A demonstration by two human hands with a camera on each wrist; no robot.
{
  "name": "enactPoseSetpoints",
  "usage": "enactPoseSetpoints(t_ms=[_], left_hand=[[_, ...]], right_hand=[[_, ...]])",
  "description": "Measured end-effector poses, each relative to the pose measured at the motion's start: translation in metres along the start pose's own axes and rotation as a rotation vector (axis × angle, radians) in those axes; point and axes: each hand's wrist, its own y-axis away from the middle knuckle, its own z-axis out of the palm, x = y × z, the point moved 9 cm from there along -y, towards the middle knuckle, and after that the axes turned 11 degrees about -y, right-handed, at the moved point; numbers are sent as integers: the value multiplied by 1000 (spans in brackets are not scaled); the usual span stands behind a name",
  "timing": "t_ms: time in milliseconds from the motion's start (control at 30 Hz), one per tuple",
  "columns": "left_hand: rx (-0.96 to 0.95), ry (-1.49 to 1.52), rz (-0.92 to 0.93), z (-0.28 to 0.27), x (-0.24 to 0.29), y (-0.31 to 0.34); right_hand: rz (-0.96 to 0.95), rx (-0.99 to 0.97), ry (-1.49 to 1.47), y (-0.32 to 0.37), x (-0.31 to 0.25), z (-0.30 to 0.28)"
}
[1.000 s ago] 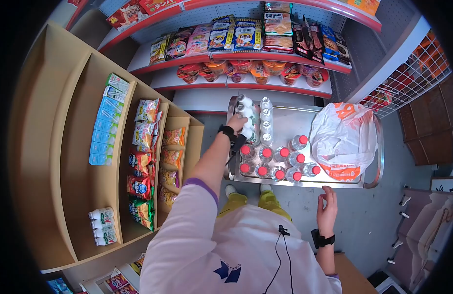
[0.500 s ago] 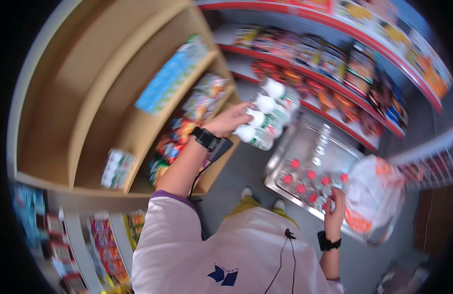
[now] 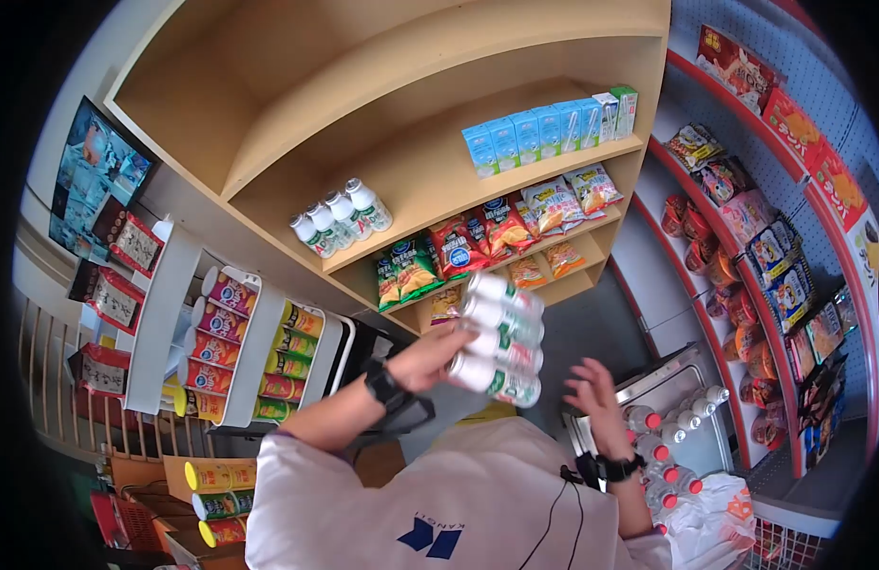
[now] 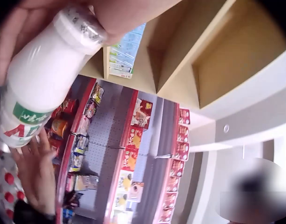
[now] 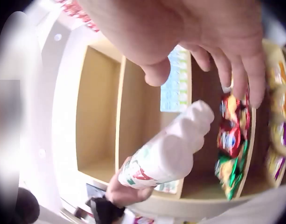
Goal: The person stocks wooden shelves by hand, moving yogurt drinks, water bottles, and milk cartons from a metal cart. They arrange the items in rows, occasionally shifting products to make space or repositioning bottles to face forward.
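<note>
The left hand point(image 3: 422, 359), fingers curled round the pack of white bottles point(image 3: 496, 337), has lifted it from the cart point(image 3: 649, 378) to just before the wooden shelf point(image 3: 411, 171). The right hand point(image 3: 592, 394), spread and empty, has left the cart. Snack bags point(image 3: 458, 245) fill the shelf's lower board.

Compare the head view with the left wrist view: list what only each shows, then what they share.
Only the head view: four loose bottles standing on the wooden shelf, chip bags on the level below, and the cart with red-capped bottles. Only the left wrist view: the green and red label seen up close. Both: the left hand gripping the pack of white bottles, the open right hand, the blue cartons and the snack shelves.
</note>
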Motion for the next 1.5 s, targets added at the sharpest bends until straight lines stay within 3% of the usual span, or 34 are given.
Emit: enactPoseSetpoints(t_ms=[67,133,200,267,333,400,433,467,500,533,600,633,667,733,767,800,867,900,933,1000,1033,1133,1200,1333,1500], left_hand=[[-43,104,-54,9,-26,11],[-92,201,-38,23,-43,16],[28,175,-111,32,-57,24],[27,142,-76,54,-56,31],[26,104,-39,58,-42,38],[-246,-837,305,79,3,53],[-152,-1351,535,85,28,67],[-149,-1349,532,87,46,73],[77,-1557,805,94,85,90],[320,-1741,1085,103,108,108],[240,-1744,1137,115,112,99],[171,-1744,1185,125,111,96],[159,-1745,1192,128,108,88],[-225,-1802,942,133,70,57],[-378,-1771,784,131,63,50],[-386,-1775,784,127,64,46],[-430,-1636,752,119,64,41],[-437,-1640,751,116,67,41],[-421,-1629,759,112,75,43],[-410,-1618,766,101,90,44],[-360,-1615,783,90,102,45],[-160,-1715,667,44,143,38],[-70,-1652,702,9,175,32],[300,-1594,465,-74,232,7],[514,-1613,427,-146,272,-31]], right_hand=[[256,-67,-308,-14,20,31],[322,-210,-549,-24,19,61],[345,-198,-497,-29,26,61],[358,-185,-443,-31,32,50],[535,-246,-663,-25,42,45],[573,-324,-701,-15,35,50],[610,-218,-757,-12,42,41],[642,-108,-816,-7,48,33],[548,29,-743,-4,47,28],[546,33,-747,-2,49,25],[656,0,-831,4,65,24],[533,42,-715,-2,88,1],[525,48,-722,3,87,3],[29,-237,-72,6,44,27],[212,-129,-233,11,45,34],[208,-126,-239,4,42,31],[851,-632,-1022,30,40,86],[892,-411,-1023,32,46,78],[885,-411,-1029,29,41,82],[630,-280,-618,7,36,63],[424,-227,-394,-3,25,50],[302,-84,-222,-8,21,10],[301,-57,-237,-2,24,-2],[288,57,-246,6,42,-29],[276,145,-282,6,49,-40]])
